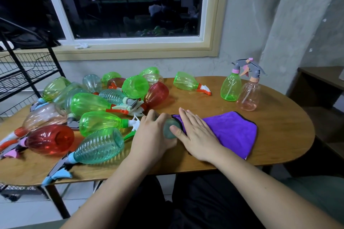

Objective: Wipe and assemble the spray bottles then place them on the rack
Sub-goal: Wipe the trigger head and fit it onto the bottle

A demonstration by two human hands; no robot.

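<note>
A teal bottle (169,129) lies on the table with most of it tucked under the purple cloth (230,132). My left hand (151,135) grips its exposed bottom end. My right hand (195,134) lies flat on the cloth over the bottle, fingers straight, thumb touching the bottle's base. A pile of several green, red, teal and pink spray bottles (96,117) lies at the left. Upright at the far right stand a green assembled bottle (230,85) and a pink assembled bottle (249,95). The black wire rack (24,72) is at the far left.
A single green bottle (188,82) lies on its side behind the cloth. The wooden table (279,117) has a rounded right end. A window and grey wall rise behind it. A dark desk (320,80) stands at the right.
</note>
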